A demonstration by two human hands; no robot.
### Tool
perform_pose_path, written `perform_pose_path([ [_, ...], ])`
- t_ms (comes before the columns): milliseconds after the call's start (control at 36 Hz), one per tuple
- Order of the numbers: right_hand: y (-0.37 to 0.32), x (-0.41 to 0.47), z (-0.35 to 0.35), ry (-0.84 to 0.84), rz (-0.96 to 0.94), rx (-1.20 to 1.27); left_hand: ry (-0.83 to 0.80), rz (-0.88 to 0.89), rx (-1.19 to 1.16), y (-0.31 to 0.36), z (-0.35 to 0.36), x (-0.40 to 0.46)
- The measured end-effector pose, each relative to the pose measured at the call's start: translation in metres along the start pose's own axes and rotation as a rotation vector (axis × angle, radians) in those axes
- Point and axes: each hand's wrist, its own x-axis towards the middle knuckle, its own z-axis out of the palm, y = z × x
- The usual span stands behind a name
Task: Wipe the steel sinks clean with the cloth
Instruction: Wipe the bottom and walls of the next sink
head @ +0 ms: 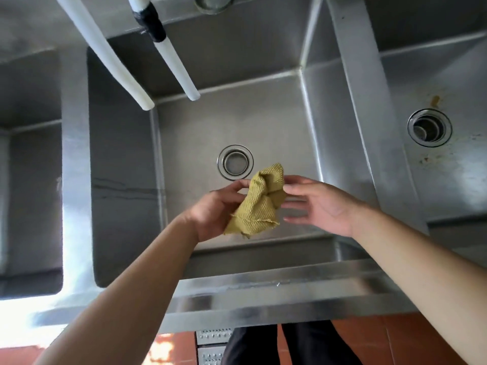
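Note:
A crumpled yellow-green cloth [261, 201] hangs in the air above the middle steel sink [263, 122], near its round drain [235, 162]. My left hand [216, 209] grips the cloth from the left. To the right of the cloth, my right hand [321, 206] is spread, its fingertips touching or nearly touching the fabric. The right sink [448, 180] shows brown stains around its drain [429, 127]. A left sink [31, 180] is partly in view.
Two white pipes [174, 56] slant down over the back of the middle sink. Steel dividers [366, 106] separate the basins. A steel front rim [263, 293] runs below my arms, with red floor tiles [395, 338] and dark trousers beneath.

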Motion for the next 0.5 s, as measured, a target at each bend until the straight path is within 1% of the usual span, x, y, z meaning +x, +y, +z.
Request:
perform_pose_path([
  [83,0.005,0.000,0.007,0.042,-0.059,0.018,0.030,-0.013,0.021,-0.007,0.009,-0.003],
  [139,0.008,0.002,0.012,0.126,-0.065,0.025,0.064,-0.029,0.109,-0.013,0.015,-0.004],
  [167,0.009,0.004,0.013,0.182,-0.067,0.009,0.090,-0.014,0.191,-0.017,0.015,-0.003],
  [250,0.014,0.008,0.014,0.358,-0.098,-0.185,0.139,0.086,0.445,-0.024,0.023,-0.003],
  [306,0.016,0.009,0.013,0.429,-0.130,-0.337,0.184,0.127,0.471,-0.029,0.028,0.003],
  [361,0.015,0.009,0.014,0.460,-0.160,-0.430,0.237,0.176,0.407,-0.034,0.030,0.011],
  [389,0.014,0.008,0.014,0.464,-0.176,-0.454,0.276,0.212,0.410,-0.036,0.030,0.016],
  [444,0.012,0.008,0.011,0.465,-0.208,-0.485,0.369,0.271,0.477,-0.040,0.026,0.025],
  [500,0.009,0.007,0.008,0.464,-0.224,-0.508,0.419,0.281,0.513,-0.041,0.020,0.031],
])
